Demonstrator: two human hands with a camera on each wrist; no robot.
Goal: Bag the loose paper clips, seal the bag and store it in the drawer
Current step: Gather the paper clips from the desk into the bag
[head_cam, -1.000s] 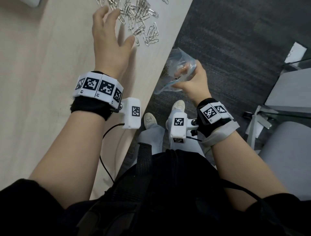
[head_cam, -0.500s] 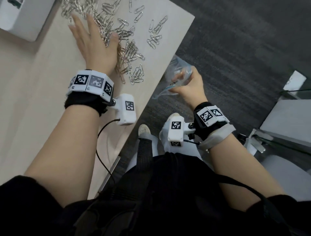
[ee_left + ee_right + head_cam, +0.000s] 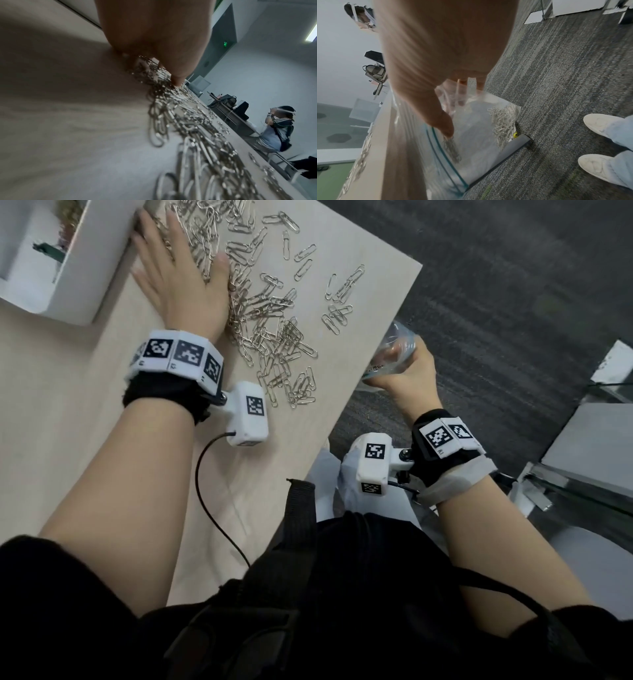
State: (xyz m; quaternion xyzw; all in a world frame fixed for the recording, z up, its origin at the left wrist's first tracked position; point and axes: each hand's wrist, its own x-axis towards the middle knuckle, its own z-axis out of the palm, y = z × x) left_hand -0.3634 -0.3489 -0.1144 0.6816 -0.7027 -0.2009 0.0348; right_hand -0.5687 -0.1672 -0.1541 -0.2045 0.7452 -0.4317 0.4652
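Many silver paper clips [image 3: 270,313] lie scattered on the pale wooden table [image 3: 68,440], seen close up as paper clips [image 3: 197,128] in the left wrist view. My left hand [image 3: 178,272] lies flat with straight fingers on the left part of the pile; its thumb [image 3: 171,47] touches the clips. My right hand [image 3: 407,368] holds a clear zip bag [image 3: 390,354] just off the table's right edge. The bag [image 3: 471,128] hangs open below the edge, pinched by the right hand [image 3: 447,94], with a clump of clips [image 3: 503,121] inside.
A white box [image 3: 82,265] stands at the table's far left, next to my left fingertips. Dark grey carpet [image 3: 513,285] lies right of the table, with my white shoes [image 3: 604,125] on it. A grey table leg base [image 3: 517,146] sits below the bag. Another person [image 3: 278,129] sits in the background.
My left hand has moved forward and left across the table onto the clip pile, up to the white box. The right hand keeps holding the bag by the table edge.
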